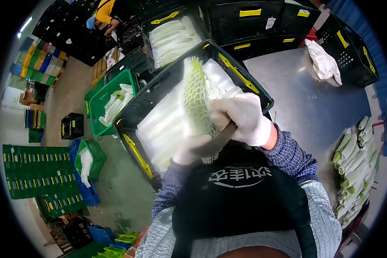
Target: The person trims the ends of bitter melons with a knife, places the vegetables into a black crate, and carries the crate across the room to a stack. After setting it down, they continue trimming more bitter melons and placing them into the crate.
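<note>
A long pale-green vegetable (195, 92) in a white foam net sleeve stands tilted up in front of me, over a dark crate (135, 157). My left hand (189, 148), in a white glove and blurred, is closed around its lower part. Gloved in white too, my right hand (243, 118) is closed beside the vegetable on a dark curved blade that looks like a knife (215, 142). The blade crosses in front of the vegetable's lower end. White sleeved pieces (159, 124) lie in the crate below; my hands hide some of them.
Another crate of sleeved vegetables (172, 41) stands behind. On the left is a green basket (112, 101) with white-wrapped pieces. A metal table (305, 99) on the right bears a white bag (322, 62) and piled sleeved vegetables (354, 167). A person in yellow (104, 12) bends at the back.
</note>
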Action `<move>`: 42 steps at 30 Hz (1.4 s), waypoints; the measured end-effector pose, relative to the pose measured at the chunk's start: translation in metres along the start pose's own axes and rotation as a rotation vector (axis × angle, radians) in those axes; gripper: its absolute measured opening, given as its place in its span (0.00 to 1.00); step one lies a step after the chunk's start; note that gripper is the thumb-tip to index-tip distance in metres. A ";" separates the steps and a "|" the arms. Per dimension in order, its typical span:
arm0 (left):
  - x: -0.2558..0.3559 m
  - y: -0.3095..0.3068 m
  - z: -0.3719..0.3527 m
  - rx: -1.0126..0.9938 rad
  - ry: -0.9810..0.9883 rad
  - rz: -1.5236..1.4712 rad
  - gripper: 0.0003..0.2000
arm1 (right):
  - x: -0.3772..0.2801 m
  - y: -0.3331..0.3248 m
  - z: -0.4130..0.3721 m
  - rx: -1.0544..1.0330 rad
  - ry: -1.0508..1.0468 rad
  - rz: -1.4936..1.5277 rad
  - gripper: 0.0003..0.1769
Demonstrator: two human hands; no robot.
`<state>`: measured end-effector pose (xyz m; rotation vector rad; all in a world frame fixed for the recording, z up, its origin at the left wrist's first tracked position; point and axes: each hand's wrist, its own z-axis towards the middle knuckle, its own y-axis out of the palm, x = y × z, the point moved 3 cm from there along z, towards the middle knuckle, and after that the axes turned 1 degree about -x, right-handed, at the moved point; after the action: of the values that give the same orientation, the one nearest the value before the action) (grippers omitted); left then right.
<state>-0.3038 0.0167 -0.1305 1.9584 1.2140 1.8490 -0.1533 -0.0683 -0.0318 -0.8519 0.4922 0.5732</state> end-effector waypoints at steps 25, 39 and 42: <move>-0.015 -0.039 -0.014 0.049 0.084 0.131 0.34 | -0.019 0.062 -0.032 -0.516 -0.135 -0.099 0.23; -0.006 -0.053 -0.016 0.075 0.120 0.090 0.31 | -0.029 0.048 -0.036 -0.483 -0.136 0.039 0.22; -0.006 -0.054 -0.018 0.076 0.110 0.106 0.31 | -0.035 0.046 -0.033 -0.476 -0.152 0.051 0.20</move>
<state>-0.3424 0.0410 -0.1652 2.0219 1.2514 2.0144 -0.2145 -0.0799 -0.0547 -1.2384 0.2386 0.8126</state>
